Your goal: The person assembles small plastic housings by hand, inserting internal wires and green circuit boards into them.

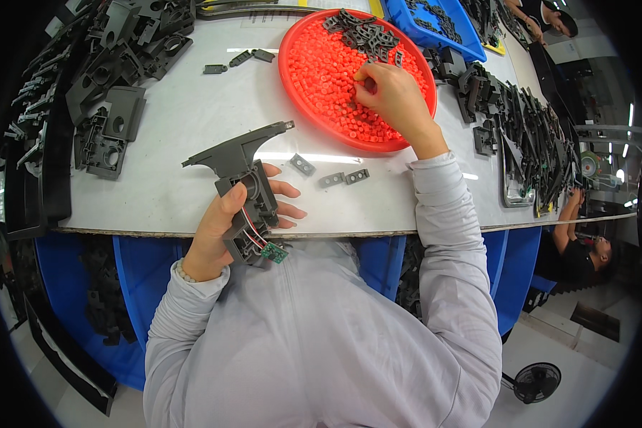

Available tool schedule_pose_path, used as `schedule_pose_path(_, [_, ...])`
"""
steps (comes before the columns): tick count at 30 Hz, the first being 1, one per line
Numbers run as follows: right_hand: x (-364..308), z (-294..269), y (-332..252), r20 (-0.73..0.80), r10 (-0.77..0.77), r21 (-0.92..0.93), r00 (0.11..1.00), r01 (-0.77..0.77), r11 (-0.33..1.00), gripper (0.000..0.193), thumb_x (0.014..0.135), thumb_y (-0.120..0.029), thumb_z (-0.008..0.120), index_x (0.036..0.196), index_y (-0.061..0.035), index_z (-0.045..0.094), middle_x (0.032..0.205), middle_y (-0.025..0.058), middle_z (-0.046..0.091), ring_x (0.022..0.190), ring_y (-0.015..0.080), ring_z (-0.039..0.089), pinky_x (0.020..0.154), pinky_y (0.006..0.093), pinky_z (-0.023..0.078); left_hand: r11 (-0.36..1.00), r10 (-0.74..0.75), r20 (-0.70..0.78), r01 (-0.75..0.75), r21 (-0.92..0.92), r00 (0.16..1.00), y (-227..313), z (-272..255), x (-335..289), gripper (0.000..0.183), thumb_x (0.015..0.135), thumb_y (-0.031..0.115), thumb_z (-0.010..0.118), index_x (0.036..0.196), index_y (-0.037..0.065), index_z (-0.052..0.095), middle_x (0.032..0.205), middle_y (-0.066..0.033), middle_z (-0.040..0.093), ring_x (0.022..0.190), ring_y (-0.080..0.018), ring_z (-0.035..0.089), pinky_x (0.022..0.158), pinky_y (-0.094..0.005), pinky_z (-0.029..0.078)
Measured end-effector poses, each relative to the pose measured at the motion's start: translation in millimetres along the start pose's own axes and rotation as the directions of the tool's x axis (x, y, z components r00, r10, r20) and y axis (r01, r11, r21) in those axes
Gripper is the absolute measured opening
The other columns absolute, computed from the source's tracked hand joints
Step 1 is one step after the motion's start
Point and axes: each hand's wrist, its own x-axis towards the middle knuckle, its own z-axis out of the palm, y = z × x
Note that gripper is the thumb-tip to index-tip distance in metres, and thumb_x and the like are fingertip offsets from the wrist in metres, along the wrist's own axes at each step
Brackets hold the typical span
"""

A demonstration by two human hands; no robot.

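Note:
My left hand (212,227) is closed around a dark grey plastic housing (230,155) with a wide, flared top, held tilted over the table's near edge. From its lower end hangs a small green circuit board (273,252) on thin red and white wires (250,222). My right hand (398,98) reaches into a round red tray (287,87), its thumb and fingers pinched together. What sits between those fingertips is hidden. Small red plastic pieces (321,71) fill the tray, and a heap of small dark grey parts (364,34) lies at its far side.
Several small grey parts (302,165) lie between me and the tray, others (241,58) beyond it to the left. Dark housings (125,114) pile up at left; black parts (528,143) crowd the right. A blue bin (471,48) stands behind the tray. Other people (578,257) sit at right.

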Motion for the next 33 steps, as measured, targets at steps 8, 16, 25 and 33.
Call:
schedule_pose_path(8, [-71,-41,-43,0.041,-0.044,0.263,0.998,0.032,0.964,0.01,0.067,-0.008,0.064,0.075,-0.0035,0.062,0.07,0.0103,0.06,0.067,0.0254,0.059,0.059,0.0359,0.047,1.0,-0.011,-0.023,0.011,0.011,1.0,3,3,-2,0.073,0.08,0.054,0.058,0.123,-0.001,0.038,0.107,-0.0222,0.055,0.093,-0.0332,0.063,0.075,-0.0339,0.055])
schedule_pose_path(16, [-101,-20,-50,0.103,-0.081,0.134,0.991,0.067,0.989,0.012,0.066,-0.002,0.066,0.077,-0.0029,0.062,0.071,0.0079,0.06,0.065,0.0221,0.059,0.058,0.0321,0.048,0.999,-0.029,-0.018,0.03,0.041,0.999,2,12,-6,0.075,0.079,0.056,0.058,0.123,-0.002,0.037,0.106,-0.0236,0.055,0.089,-0.0335,0.064,0.073,-0.0343,0.056])
schedule_pose_path(25, [-103,-22,-51,0.061,-0.085,0.193,0.994,0.072,0.978,0.009,0.069,-0.008,0.064,0.077,-0.004,0.064,0.071,0.0083,0.058,0.067,0.0244,0.057,0.06,0.0355,0.048,0.999,-0.043,-0.043,0.044,0.012,0.998,-1,11,-12,0.076,0.078,0.056,0.059,0.123,-0.002,0.037,0.105,-0.0238,0.055,0.088,-0.0338,0.064,0.072,-0.0344,0.057])
schedule_pose_path(33, [-104,-7,-54,-0.01,-0.08,0.327,0.997,0.079,0.942,0.013,0.071,-0.004,0.069,0.083,-0.0014,0.066,0.071,0.0078,0.058,0.061,0.0215,0.056,0.055,0.0303,0.046,0.999,-0.048,-0.045,0.048,-0.001,0.998,-3,10,-9,0.075,0.078,0.055,0.06,0.122,-0.002,0.037,0.104,-0.024,0.055,0.088,-0.0337,0.064,0.072,-0.0336,0.057])
